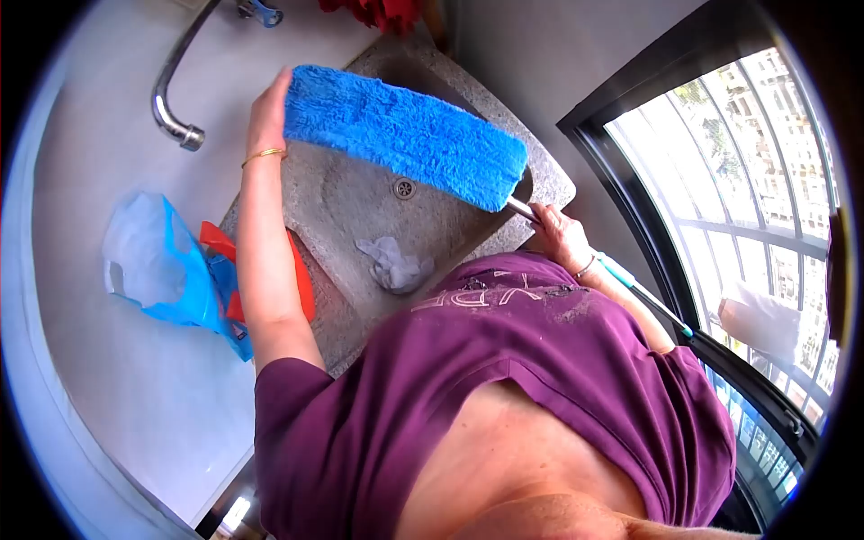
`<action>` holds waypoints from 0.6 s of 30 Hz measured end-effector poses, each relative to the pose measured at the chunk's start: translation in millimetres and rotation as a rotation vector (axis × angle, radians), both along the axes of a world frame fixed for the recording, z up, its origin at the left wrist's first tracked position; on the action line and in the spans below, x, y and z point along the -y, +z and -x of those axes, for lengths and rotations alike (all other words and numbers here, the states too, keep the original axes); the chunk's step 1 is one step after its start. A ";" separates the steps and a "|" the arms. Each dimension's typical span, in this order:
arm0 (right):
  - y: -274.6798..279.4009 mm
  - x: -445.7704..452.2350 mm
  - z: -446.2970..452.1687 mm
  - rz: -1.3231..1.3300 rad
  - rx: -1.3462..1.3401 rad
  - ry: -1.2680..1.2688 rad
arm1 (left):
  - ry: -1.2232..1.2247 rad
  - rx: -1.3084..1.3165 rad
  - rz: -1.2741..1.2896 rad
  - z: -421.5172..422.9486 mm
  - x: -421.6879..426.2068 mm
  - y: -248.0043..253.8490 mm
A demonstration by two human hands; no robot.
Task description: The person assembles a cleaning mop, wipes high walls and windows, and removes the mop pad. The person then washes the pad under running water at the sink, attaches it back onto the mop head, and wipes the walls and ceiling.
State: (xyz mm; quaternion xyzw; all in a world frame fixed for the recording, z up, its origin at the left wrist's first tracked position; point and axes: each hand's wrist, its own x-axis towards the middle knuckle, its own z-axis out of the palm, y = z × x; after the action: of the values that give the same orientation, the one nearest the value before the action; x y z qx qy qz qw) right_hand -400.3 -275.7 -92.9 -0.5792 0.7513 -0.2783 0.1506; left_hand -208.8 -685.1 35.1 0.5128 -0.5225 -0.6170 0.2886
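A flat mop with a fluffy blue pad [405, 135] is held slantwise over a grey stone sink [328, 193]. My left hand [268, 112] grips the pad's left end, with its fingers partly hidden behind the edge. Near the pad's right end, my right hand [562, 238] is closed around the mop's metal pole [522, 209]. The teal-and-white part of the handle [643, 292] runs back past my right forearm towards the window. A crumpled white cloth [393, 265] lies on the sink floor, below the drain [404, 188].
A curved metal faucet [171, 108] projects from the wall at upper left. Blue [175, 270] and red-orange [301, 279] plastic bags hang beside the sink, the latter partly behind my left arm. Red fabric [378, 11] shows at the top. A barred window [720, 162] stands on the right.
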 end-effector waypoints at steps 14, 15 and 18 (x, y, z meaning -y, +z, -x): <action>46.5 -17.6 -35.8 0.011 0.269 0.019 | -0.252 -0.192 -0.486 -107.7 30.4 -27.3; 42.0 -20.4 -42.6 -0.008 0.310 0.059 | -0.237 -0.135 -0.499 -125.4 28.1 -34.3; 39.5 -34.4 -59.7 -0.053 0.407 0.102 | -0.238 -0.084 -0.446 -152.9 -1.9 -26.2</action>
State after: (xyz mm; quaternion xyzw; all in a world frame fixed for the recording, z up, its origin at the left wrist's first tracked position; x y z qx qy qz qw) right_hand -340.7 -241.3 -53.5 -0.5443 0.6820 -0.3619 0.3282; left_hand -55.8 -683.2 8.9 0.4728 -0.4176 -0.7674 0.1152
